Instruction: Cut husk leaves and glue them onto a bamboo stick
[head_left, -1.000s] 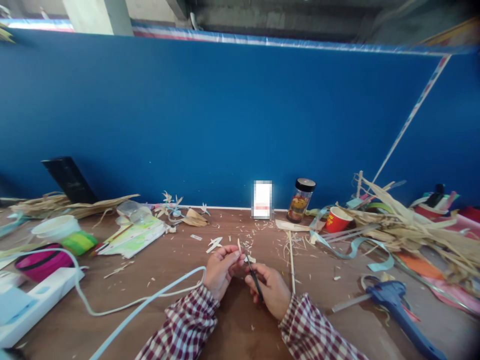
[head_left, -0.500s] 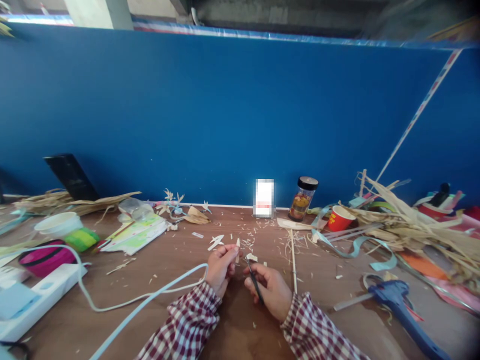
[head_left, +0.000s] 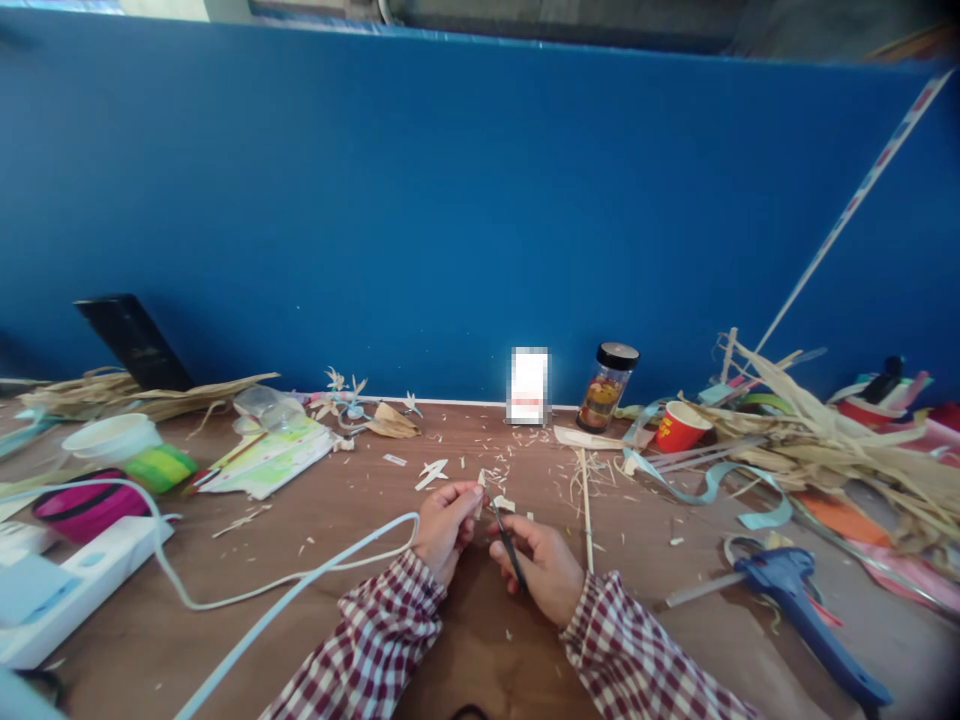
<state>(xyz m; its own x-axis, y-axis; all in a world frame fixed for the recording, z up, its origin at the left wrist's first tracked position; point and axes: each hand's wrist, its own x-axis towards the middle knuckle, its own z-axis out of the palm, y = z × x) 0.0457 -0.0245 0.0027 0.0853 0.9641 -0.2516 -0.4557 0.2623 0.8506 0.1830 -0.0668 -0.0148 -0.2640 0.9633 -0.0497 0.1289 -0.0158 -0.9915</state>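
Between the thumb and fingertips of my left hand [head_left: 448, 525] is a small pale piece of corn husk [head_left: 481, 480], its tip pointing up. My right hand [head_left: 545, 565] is closed around dark scissors [head_left: 511, 555], whose tips reach up toward the husk piece. Whether the blades touch it is too small to tell. Just beyond my hands lie pale cut husk pieces [head_left: 432, 474] and many tiny trimmings on the brown table [head_left: 465, 650].
A hot glue gun [head_left: 795, 590] lies at right, near a red paper cup [head_left: 681, 427] and heaped dry husks [head_left: 840, 440]. Farther back stands a lidded jar [head_left: 607, 388]. On the left, a white cable [head_left: 300, 600] loops beside a power strip [head_left: 90, 585].
My left hand has turned the husk piece slightly and brought it nearer the scissors. The view has tipped down a little.
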